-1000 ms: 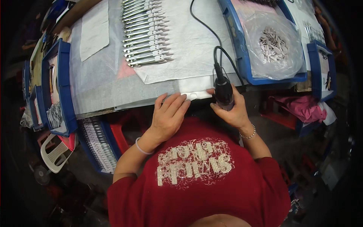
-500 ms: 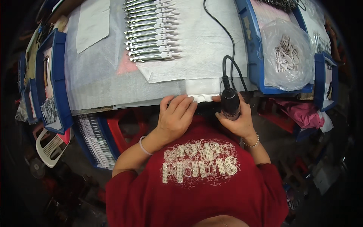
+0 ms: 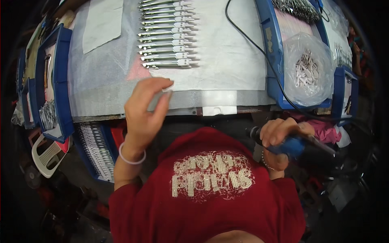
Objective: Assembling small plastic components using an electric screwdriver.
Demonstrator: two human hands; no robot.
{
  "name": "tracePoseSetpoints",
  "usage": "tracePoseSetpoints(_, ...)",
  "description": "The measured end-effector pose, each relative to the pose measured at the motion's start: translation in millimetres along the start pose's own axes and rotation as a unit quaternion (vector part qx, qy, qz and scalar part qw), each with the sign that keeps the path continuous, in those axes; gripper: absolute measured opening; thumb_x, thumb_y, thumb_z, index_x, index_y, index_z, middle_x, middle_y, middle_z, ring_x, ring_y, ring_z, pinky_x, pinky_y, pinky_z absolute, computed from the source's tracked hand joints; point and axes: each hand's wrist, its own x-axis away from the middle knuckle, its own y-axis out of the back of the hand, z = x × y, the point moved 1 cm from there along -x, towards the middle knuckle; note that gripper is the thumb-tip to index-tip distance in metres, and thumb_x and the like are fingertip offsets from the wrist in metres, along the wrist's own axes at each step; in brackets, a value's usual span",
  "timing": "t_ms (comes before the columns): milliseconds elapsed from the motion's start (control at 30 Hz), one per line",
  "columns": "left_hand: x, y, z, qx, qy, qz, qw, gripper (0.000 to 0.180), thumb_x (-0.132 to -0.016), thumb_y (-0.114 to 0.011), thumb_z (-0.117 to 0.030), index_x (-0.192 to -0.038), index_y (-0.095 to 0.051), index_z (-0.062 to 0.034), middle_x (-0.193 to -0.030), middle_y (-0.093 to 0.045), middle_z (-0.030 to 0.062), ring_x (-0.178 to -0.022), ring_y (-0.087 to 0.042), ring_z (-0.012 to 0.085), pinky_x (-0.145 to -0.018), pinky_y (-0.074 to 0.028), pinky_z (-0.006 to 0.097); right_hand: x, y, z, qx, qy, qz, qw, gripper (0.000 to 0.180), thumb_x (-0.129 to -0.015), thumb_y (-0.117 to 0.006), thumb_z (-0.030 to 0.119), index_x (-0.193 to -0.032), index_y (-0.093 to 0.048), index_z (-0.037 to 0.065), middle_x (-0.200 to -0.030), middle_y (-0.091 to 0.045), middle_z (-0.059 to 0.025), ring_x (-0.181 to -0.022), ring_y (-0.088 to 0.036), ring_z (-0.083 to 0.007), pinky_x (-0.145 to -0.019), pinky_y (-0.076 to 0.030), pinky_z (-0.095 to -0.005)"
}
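Observation:
My right hand is wrapped round a black-and-blue corded power tool, which looks like an electric screwdriver. It lies tilted in front of the table edge, its narrow end toward the left. My left hand is raised over the table's near edge, thumb and forefinger apart. Just beyond its fingertips lies a row of slim silvery metal pieces with pale ends, set side by side on a white sheet. A white notched block sits at the table edge between my hands.
A blue bin at the right holds a clear bag of small pale parts. Another blue bin stands at the left. The tool's black cord crosses the table. Below the left edge is a crate of metal pieces.
My left hand has left the white block and moved left and away from me, its fingers parting. My right hand has drawn the power tool off the block, back and right, tipping it over.

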Motion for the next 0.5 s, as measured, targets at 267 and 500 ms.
tracePoseSetpoints(267,-44,-11,35,-0.072,-0.076,0.059,0.993,0.022,-0.073,-0.067,-0.002,-0.095,-0.063,-0.0062,-0.09,-0.058,0.0097,-0.086,-0.056,0.0277,-0.075,-0.044,0.037,-28,-12,1,0.049,0.049,0.124,0.99,0.067,-0.07,-0.077,0.003,-0.124,-0.037,0.006,-0.086,-0.06,-0.0159,-0.072,-0.06,-0.025,-0.062,-0.05,-0.038)
tracePoseSetpoints(500,-63,-20,46,-0.137,-0.153,0.135,0.969,0.027,-0.071,-0.069,-0.005,-0.095,-0.058,-0.0079,-0.094,-0.053,0.008,-0.091,-0.052,0.0272,-0.078,-0.039,0.039,-24,-8,-3,0.054,-0.004,0.129,0.99,0.068,-0.067,-0.078,-0.003,-0.122,-0.04,0.007,-0.091,-0.057,-0.0156,-0.077,-0.06,-0.0248,-0.068,-0.051,-0.0368)
